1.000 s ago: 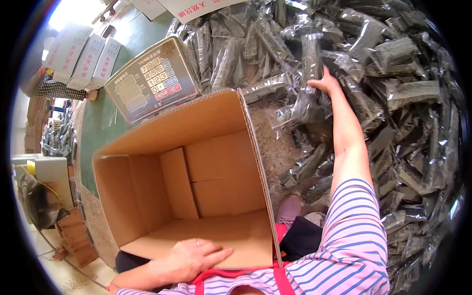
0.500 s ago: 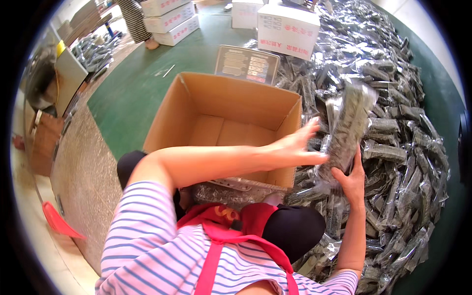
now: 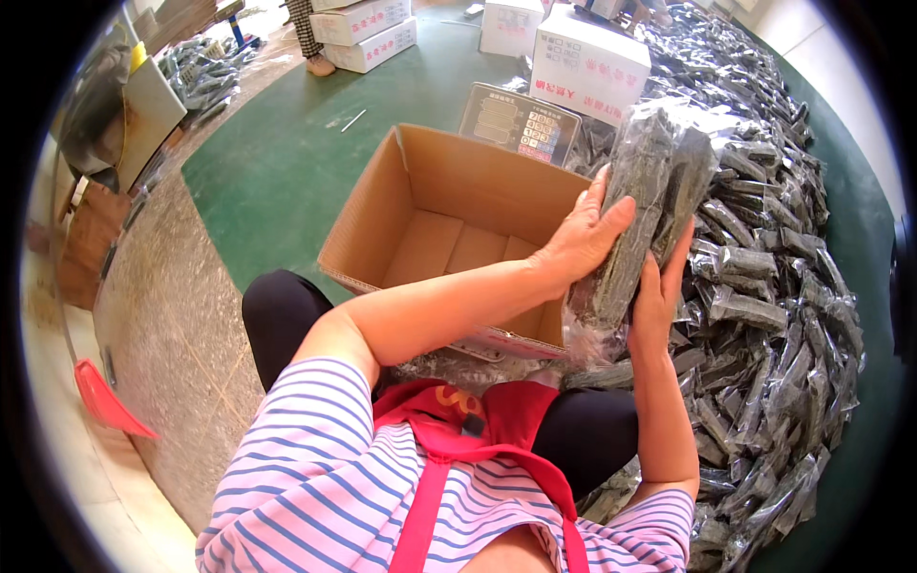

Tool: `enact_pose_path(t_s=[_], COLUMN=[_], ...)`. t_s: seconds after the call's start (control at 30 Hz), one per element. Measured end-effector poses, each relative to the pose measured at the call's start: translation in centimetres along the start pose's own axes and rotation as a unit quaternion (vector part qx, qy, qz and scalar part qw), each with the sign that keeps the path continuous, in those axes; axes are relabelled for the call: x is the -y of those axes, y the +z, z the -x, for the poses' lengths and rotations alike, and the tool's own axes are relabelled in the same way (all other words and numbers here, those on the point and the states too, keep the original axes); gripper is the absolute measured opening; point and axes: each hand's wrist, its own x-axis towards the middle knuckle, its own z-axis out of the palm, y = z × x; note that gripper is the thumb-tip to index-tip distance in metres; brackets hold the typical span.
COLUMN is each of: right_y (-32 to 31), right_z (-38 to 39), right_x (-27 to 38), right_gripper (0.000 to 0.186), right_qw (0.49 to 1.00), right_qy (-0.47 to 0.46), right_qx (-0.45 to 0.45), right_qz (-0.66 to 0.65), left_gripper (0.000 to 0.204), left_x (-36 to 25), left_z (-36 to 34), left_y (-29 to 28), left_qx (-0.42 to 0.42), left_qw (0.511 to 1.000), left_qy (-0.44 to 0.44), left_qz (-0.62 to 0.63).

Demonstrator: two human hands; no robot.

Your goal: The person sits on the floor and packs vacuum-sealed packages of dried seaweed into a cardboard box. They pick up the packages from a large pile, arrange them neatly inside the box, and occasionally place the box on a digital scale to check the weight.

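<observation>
Plastic-wrapped dark bundles [image 3: 645, 172], two together, are clasped by left grip [image 3: 585, 241] and right grip [image 3: 655, 307] near an open cardboard carton [image 3: 497, 181].

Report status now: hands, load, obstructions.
Left hand and right hand holding dark, clear-wrapped bundles. Bundles at right of open carton. Left forearm crosses carton's near side in view.

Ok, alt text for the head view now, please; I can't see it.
The left hand and right hand together hold dark, clear-wrapped bundles by an open cardboard box. A heap of similar packets spreads to the right; beyond the box are a keypad panel and white cartons on a green surface.
</observation>
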Motion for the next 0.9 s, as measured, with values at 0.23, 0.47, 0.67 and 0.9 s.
enact_pose_path(t_s=[0.23,0.47,0.67,0.9], right_y=[1.8,-3.7,-1.8,-7.8], right_z=[0.2,0.4,0.8,-3.5], right_x=[-2.7,-7.9,-12.2,-26.0], right_gripper=[0.058,0.085,0.094,0.083], right_qw=[0.989,0.919,0.937,0.959], right_qy=[0.040,-0.027,0.042,0.159], right_qx=[0.105,0.208,0.315,0.136], right_qz=[-0.093,0.334,0.144,0.189], left_gripper=[0.078,0.049,0.035,0.059], left_x=[-0.3,-3.7,8.1,18.6], left_z=[1.0,3.4,-1.6,-2.3], left_y=[-4.2,-9.5,-16.9,-17.8], left_qx=[0.064,-0.098,-0.110,0.165], left_qw=[0.984,0.894,0.786,0.708], left_qy=[-0.164,-0.430,-0.608,-0.504], left_qz=[0.037,0.075,0.006,-0.467])
